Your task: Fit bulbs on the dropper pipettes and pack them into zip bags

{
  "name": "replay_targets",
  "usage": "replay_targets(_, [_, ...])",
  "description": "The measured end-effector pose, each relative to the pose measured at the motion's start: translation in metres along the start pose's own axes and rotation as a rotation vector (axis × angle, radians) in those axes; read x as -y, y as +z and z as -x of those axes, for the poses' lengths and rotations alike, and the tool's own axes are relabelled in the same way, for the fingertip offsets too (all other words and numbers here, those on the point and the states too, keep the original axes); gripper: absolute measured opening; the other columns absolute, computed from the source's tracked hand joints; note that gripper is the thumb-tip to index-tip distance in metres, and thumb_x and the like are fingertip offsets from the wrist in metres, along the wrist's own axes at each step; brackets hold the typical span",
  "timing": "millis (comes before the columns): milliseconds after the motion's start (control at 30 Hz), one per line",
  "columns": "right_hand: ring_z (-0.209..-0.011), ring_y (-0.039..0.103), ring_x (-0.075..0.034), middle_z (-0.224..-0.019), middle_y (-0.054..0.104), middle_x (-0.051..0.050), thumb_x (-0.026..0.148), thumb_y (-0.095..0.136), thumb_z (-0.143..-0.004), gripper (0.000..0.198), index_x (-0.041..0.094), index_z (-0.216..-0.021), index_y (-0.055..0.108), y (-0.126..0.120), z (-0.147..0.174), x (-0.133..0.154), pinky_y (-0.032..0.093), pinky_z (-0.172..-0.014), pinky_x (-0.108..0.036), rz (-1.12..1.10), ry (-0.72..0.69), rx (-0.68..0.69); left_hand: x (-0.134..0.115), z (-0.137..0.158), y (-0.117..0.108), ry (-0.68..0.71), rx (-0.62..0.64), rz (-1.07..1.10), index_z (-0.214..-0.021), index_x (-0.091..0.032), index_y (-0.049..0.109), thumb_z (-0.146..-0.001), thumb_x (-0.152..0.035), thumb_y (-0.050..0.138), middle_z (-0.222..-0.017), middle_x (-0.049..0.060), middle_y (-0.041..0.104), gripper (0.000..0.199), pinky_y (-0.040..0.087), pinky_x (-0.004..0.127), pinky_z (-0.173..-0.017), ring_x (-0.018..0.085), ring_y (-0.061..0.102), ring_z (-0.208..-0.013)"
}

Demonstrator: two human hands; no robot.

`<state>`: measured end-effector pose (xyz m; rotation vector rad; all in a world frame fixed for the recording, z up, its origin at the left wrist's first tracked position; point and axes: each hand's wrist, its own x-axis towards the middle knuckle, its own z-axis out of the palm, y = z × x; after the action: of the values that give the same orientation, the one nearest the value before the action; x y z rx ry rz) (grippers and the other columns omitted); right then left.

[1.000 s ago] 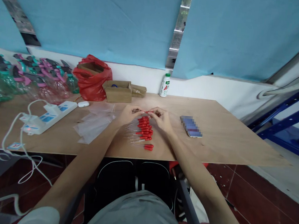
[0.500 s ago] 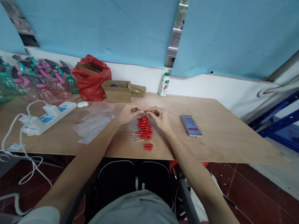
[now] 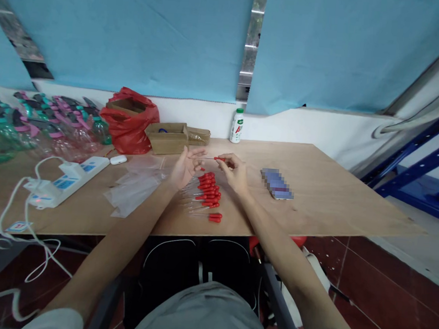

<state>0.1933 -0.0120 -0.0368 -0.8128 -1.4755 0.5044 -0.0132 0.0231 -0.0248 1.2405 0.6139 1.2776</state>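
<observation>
My right hand point(image 3: 234, 171) pinches a dropper point(image 3: 219, 158) by its red bulb. The dropper's thin clear stem points left toward my left hand point(image 3: 185, 166). My left hand is turned palm up with its fingers apart, close to the stem's tip; whether it touches the stem I cannot make out. Just below both hands, a row of droppers point(image 3: 209, 189) lies on the table, red bulbs to the right and clear stems to the left. Nearer the front edge lie a few more red-bulbed droppers point(image 3: 215, 217). Left of my left forearm are clear plastic bags point(image 3: 133, 191).
On the wooden table point(image 3: 337, 203) a phone point(image 3: 277, 184) lies right of my hands. Behind stand a white bottle point(image 3: 236, 126), a cardboard box point(image 3: 167, 138) and a red plastic bag point(image 3: 130, 128). Leftward are a power strip point(image 3: 70, 181) with cables and several spray bottles point(image 3: 56, 128).
My left hand has let go of the dropper's end, opened and turned palm up, moving slightly left. My right hand keeps the bulb pinched. The view has shifted slightly.
</observation>
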Motion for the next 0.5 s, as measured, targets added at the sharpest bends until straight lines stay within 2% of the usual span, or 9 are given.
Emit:
replay_targets(100, [-0.072,0.068,-0.017,-0.088,0.078,-0.004,0.047,0.073,-0.097,0.026,0.021,-0.103,0.076,0.002,0.001,0.002,0.054,-0.072,-0.030,-0.003,-0.022,0.013,-0.003,0.002,0.003,0.019,-0.007,0.068,-0.122,-0.023,0.070,-0.107,-0.065,0.038,-0.139,0.015,0.070,0.055,0.056,0.031,-0.072,0.019,0.069,-0.096])
replay_targets(233, [-0.078,0.069,-0.018,-0.097,0.079,-0.006,0.044,0.072,-0.097,0.024,0.021,-0.100,0.077,0.004,0.003,0.004,0.056,-0.078,-0.031,-0.001,-0.035,0.048,-0.006,0.005,0.005,0.059,-0.018,-0.038,-0.116,-0.023,0.068,-0.106,-0.066,0.036,-0.139,0.016,0.068,0.055,0.054,0.033,-0.069,0.021,0.066,-0.098])
replay_targets(367, [-0.083,0.070,-0.019,-0.099,0.080,-0.007,0.044,0.072,-0.097,0.025,0.020,-0.100,0.077,0.006,0.003,0.005,0.058,-0.082,-0.033,-0.007,-0.039,0.077,-0.006,0.008,0.006,0.080,0.006,-0.083,-0.101,-0.024,0.064,-0.103,-0.074,0.037,-0.118,0.014,0.071,0.057,0.047,0.034,-0.062,0.022,0.063,-0.088])
replay_targets(500, [-0.085,0.071,-0.019,-0.101,0.080,-0.007,0.047,0.075,-0.095,0.028,0.020,-0.101,0.076,0.008,0.004,0.005,0.058,-0.082,-0.033,-0.025,-0.006,0.127,-0.009,0.012,0.009,0.028,0.008,0.126,-0.082,-0.024,0.050,-0.105,-0.069,0.043,-0.088,0.007,0.061,0.051,0.042,0.030,-0.057,0.018,0.057,-0.075])
